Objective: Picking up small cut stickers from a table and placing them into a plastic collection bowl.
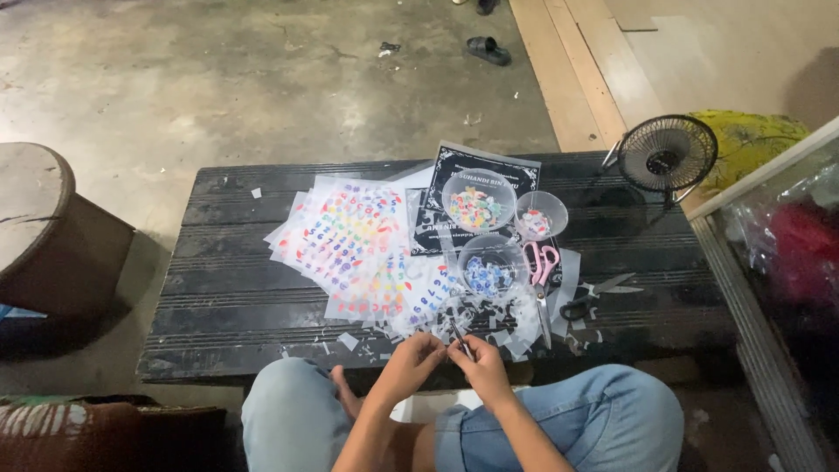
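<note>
1. Pinched in the right hand (483,371): a thin dark tool, likely tweezers (461,339), tip slanting up-left toward the sheets.
2. Left hand (411,365) curled, fingertips meeting the right hand's just below the tool; whether anything small sits between them cannot be told.
3. Both hands just off the near edge of the black slatted table (227,297), above the knees in light jeans.
4. Directly ahead: scattered clear offcuts (489,316), then sticker sheets (354,240) of colourful letters and numbers.
5. Three clear bowls (478,201) holding cut pieces, pink-handled scissors (542,267) and black scissors (594,295) to the right.
6. Bare tabletop at far left and far right; small black fan (667,156) at the back right corner.
</note>
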